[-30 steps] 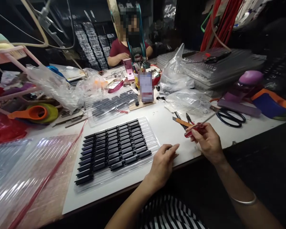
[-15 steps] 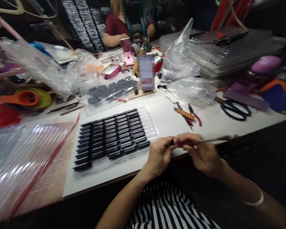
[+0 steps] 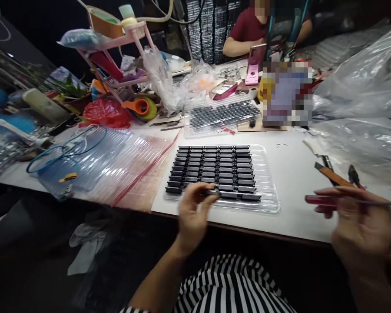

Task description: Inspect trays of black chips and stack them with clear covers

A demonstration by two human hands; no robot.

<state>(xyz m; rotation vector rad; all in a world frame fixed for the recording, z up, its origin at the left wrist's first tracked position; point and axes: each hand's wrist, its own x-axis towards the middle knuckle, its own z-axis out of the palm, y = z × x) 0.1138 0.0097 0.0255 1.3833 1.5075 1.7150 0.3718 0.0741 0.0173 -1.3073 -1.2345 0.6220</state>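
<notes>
My left hand [image 3: 193,213] pinches a small black plastic part at the front row of a clear ribbed plastic tray [image 3: 270,191]; my fingers hide most of that part. Rows of similar black plastic parts [image 3: 211,165] fill much of the tray. Off to the right, my right hand [image 3: 361,221] is closed around a red-handled screwdriver [image 3: 322,200], its thin metal shaft pointing right. Just beyond that hand lie an orange cutter [image 3: 332,174] and pliers [image 3: 353,174].
Behind the tray is another clear tray [image 3: 221,117] of dark strips. Stacked clear trays [image 3: 111,161] with a blue cable lie left. Plastic bags [image 3: 361,100] bulge at the right. A pink phone stand [image 3: 254,71] is farther back, near a seated person [image 3: 244,34].
The view has turned left. My hands, close together before, are now far apart: the left has moved over to the tray with the black part, the right keeps the screwdriver.
</notes>
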